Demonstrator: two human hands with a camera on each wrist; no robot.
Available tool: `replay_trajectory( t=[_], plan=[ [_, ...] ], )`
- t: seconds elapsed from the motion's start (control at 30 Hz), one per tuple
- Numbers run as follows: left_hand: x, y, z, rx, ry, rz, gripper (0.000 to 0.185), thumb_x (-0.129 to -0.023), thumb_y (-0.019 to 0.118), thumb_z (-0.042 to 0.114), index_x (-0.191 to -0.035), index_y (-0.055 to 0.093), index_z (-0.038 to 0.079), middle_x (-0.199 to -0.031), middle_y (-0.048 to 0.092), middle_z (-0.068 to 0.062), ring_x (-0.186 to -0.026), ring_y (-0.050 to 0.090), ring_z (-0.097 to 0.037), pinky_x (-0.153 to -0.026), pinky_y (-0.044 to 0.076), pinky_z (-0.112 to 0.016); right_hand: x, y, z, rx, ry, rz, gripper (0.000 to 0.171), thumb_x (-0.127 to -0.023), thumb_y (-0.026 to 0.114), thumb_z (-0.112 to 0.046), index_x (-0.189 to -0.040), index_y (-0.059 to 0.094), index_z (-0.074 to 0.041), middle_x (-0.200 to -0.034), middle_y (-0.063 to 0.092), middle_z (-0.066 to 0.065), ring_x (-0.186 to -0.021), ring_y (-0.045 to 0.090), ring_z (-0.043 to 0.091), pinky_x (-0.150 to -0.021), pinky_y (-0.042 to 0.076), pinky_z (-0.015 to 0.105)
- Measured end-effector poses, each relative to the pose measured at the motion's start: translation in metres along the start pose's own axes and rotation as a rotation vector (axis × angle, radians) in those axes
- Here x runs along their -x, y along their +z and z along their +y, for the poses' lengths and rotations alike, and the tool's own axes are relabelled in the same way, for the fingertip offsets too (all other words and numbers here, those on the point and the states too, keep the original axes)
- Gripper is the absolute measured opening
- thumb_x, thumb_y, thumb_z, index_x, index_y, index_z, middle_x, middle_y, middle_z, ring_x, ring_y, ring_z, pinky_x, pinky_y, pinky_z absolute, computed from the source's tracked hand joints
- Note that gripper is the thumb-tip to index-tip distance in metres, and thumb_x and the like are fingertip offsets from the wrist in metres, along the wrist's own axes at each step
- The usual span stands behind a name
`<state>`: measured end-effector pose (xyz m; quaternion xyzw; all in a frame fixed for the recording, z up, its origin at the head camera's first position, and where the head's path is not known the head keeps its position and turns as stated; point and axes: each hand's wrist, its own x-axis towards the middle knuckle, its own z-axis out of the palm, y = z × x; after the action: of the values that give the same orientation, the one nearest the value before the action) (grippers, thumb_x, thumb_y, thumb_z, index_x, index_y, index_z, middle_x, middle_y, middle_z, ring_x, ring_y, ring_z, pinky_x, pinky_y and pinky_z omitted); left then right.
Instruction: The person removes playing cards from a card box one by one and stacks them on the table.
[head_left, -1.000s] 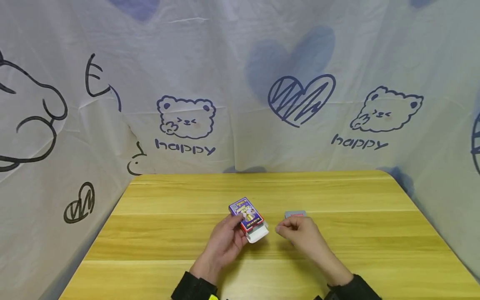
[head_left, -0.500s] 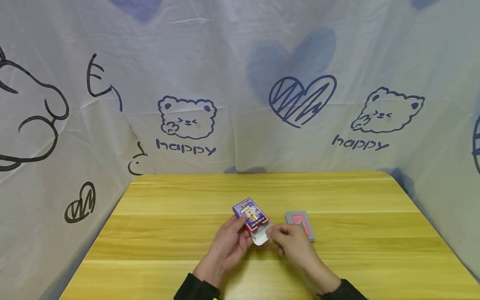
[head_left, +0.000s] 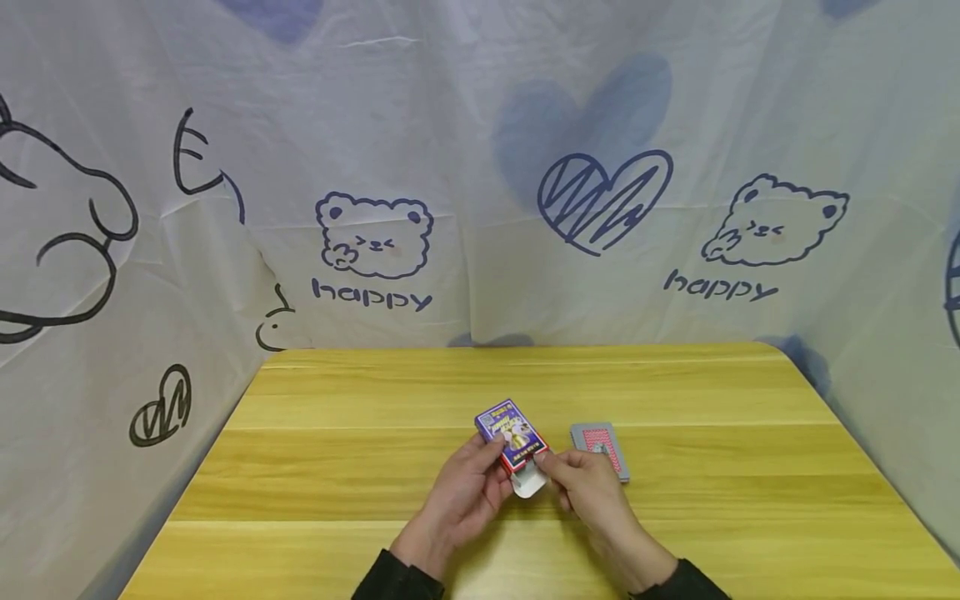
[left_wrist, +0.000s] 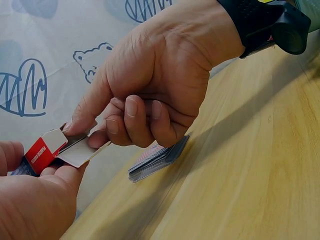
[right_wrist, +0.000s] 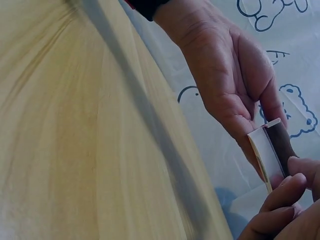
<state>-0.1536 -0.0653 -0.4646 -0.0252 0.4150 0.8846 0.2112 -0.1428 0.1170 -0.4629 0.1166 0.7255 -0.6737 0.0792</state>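
Note:
Between thumb and fingers, my left hand (head_left: 467, 492) holds a purple and red playing card box (head_left: 513, 435), raised off the table with its end toward me. That end is open, and a white flap (head_left: 529, 482) hangs out of it. My right hand (head_left: 590, 493) has its thumb and index finger at the box's open end, pinching there, while the other fingers curl in. In the left wrist view the right thumb reaches the edge of the opening of the box (left_wrist: 46, 152). A deck of cards (head_left: 611, 450), red-patterned back up, lies just beyond the right hand.
The wooden table (head_left: 337, 475) runs under both hands. A pale cloth (head_left: 480, 167) with drawn bears and hearts hangs behind it and along the sides. A dark wrist strap (left_wrist: 250, 22) sits on the right wrist.
My right hand has moved left from beside the deck to the box's open end, uncovering the deck. My left hand has shifted the box slightly right and toward me.

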Motion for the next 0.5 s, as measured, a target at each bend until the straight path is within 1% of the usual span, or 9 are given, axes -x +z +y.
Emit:
replay_trajectory(
  t=[0.13, 0.33, 0.5],
  plan=[
    [0.0004, 0.0007, 0.0003, -0.004, -0.005, -0.014, 0.055, -0.114, 0.043, 0.016, -0.163, 0.025, -0.002, -0.138, 0.067, -0.019, -0.12, 0.071, -0.022, -0.107, 0.057, -0.034, -0.0014, 0.0, 0.0018, -0.012, 0.013, 0.015, 0.027, -0.096, 0.078, -0.02, -0.079, 0.069, -0.001, -0.064, 0.055, -0.001, -0.049, 0.042, 0.009, -0.042, 0.032, 0.019],
    [0.0009, -0.0001, 0.0013, 0.018, -0.004, -0.026, 0.056, -0.114, 0.044, 0.016, -0.163, 0.024, -0.002, -0.14, 0.066, -0.021, -0.123, 0.07, -0.022, -0.108, 0.055, -0.034, 0.0006, -0.0023, -0.0006, -0.074, 0.025, -0.017, 0.02, -0.094, 0.078, -0.015, -0.083, 0.071, -0.001, -0.065, 0.055, -0.001, -0.051, 0.043, 0.007, -0.043, 0.034, 0.017],
    [-0.0003, -0.0023, 0.0036, 0.041, -0.002, -0.014, 0.053, -0.115, 0.042, 0.017, -0.163, 0.026, 0.0, -0.144, 0.063, -0.022, -0.128, 0.067, -0.024, -0.111, 0.053, -0.034, 0.0014, -0.002, -0.0032, -0.108, 0.029, -0.04, 0.016, -0.093, 0.078, -0.014, -0.084, 0.071, -0.002, -0.065, 0.056, -0.002, -0.052, 0.046, 0.006, -0.046, 0.038, 0.018]
  ],
)
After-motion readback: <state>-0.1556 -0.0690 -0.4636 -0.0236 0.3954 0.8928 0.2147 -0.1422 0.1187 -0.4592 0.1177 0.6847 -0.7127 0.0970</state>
